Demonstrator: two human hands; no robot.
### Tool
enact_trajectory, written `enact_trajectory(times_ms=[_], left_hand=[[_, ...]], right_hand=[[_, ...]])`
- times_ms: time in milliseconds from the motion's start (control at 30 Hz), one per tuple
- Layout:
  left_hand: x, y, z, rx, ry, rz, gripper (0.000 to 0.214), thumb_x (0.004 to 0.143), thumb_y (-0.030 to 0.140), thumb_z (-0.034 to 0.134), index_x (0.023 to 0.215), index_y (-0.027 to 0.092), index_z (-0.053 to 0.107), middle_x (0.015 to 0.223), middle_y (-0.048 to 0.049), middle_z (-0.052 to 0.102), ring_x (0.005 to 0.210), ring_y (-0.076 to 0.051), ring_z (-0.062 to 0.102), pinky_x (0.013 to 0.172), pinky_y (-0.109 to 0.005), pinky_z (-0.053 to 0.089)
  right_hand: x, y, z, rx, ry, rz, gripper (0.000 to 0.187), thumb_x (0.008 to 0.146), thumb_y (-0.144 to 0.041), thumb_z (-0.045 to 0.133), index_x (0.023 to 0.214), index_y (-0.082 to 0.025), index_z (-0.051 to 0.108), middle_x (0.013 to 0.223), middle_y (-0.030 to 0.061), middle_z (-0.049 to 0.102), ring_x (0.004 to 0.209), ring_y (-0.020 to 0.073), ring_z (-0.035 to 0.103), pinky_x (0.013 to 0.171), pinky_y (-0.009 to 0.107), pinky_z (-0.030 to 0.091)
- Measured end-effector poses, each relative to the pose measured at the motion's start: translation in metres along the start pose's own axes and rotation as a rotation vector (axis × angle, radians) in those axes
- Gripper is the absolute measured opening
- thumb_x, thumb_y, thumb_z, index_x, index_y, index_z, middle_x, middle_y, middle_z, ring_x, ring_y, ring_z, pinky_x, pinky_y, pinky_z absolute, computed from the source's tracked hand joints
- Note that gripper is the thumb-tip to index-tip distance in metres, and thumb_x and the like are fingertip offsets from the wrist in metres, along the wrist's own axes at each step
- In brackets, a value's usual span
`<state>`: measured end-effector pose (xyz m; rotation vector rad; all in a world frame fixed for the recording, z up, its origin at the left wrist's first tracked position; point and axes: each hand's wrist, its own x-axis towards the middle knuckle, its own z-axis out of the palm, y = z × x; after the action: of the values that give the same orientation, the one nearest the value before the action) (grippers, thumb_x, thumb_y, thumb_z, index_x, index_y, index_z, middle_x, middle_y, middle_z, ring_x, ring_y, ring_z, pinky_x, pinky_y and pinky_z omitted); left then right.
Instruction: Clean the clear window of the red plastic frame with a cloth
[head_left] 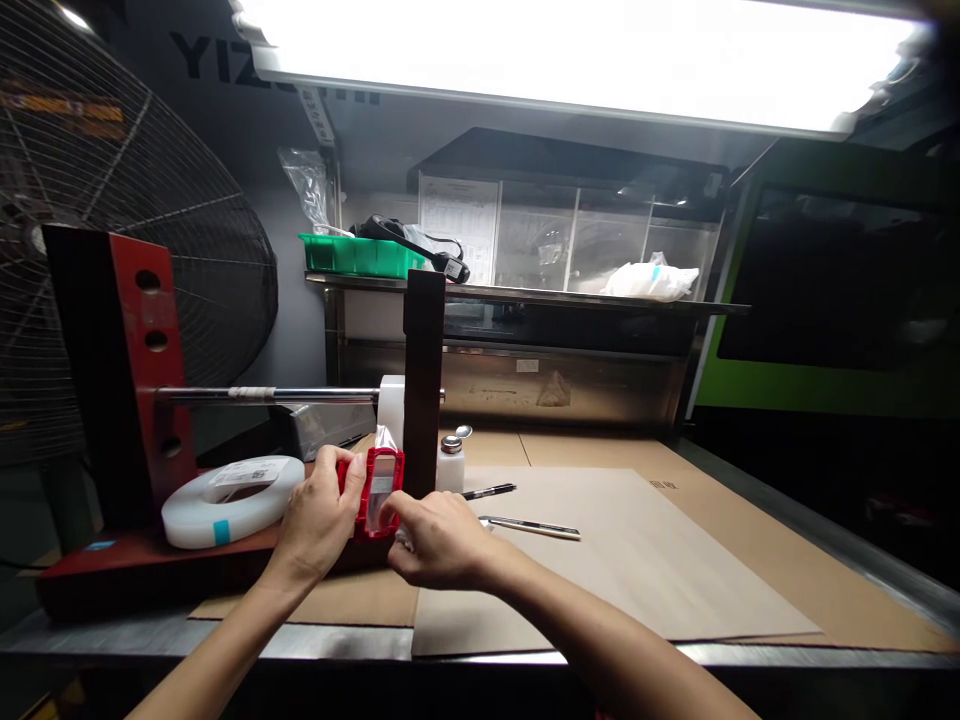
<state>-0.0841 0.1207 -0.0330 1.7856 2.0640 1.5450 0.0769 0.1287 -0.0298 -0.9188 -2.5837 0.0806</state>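
My left hand (324,512) grips the left side of a small red frame-like part (377,490) with a clear film or bag at its middle. My right hand (439,540) pinches the lower right of the same red part, fingers curled. Both hands hold it just in front of a dark upright post (424,380) of a red stand (142,340) with a steel rod (262,394) across it. A white block (391,405) sits behind the part.
A white tape roll (229,500) lies on the stand's base. A small white bottle (451,462), a black pen (489,491) and a metal tool (532,526) lie on brown cardboard (637,560). Fan (112,200) at left; green tray (358,255) on the shelf.
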Motion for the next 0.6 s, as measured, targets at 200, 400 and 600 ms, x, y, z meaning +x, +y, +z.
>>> enact_trajectory(times_ms=[200,400,600], left_hand=[[-0.0003,-0.0028,0.0007,0.0,0.007,-0.034,0.021,0.082,0.046,0.034,0.077,0.027,0.041,0.07,-0.0027,0.061,0.066,-0.026,0.06,0.061,-0.034,0.041],[-0.0017,-0.0008,0.0012,0.007,-0.002,-0.053,0.019,0.082,0.045,0.034,0.077,0.028,0.039,0.068,-0.0027,0.058,0.063,-0.026,0.058,0.058,-0.034,0.039],[-0.0018,-0.0005,0.0012,0.007,-0.01,-0.058,0.019,0.083,0.044,0.034,0.078,0.027,0.039,0.07,-0.0034,0.059,0.065,-0.026,0.058,0.061,-0.035,0.039]], right_hand=[[0.0004,0.0008,0.0002,0.054,0.009,0.011,0.029,0.072,-0.026,0.051,0.1,-0.027,0.06,0.073,0.0007,0.066,0.064,0.0195,0.059,0.058,0.027,0.037],[0.0012,-0.0014,0.0026,0.38,0.0,0.051,0.03,0.068,-0.019,0.055,0.097,-0.024,0.062,0.085,0.0004,0.068,0.074,0.0169,0.061,0.068,0.025,0.046],[0.0039,0.0033,-0.0016,0.405,-0.015,0.004,0.033,0.071,-0.018,0.054,0.102,-0.022,0.065,0.095,0.0018,0.07,0.082,0.0166,0.063,0.075,0.024,0.047]])
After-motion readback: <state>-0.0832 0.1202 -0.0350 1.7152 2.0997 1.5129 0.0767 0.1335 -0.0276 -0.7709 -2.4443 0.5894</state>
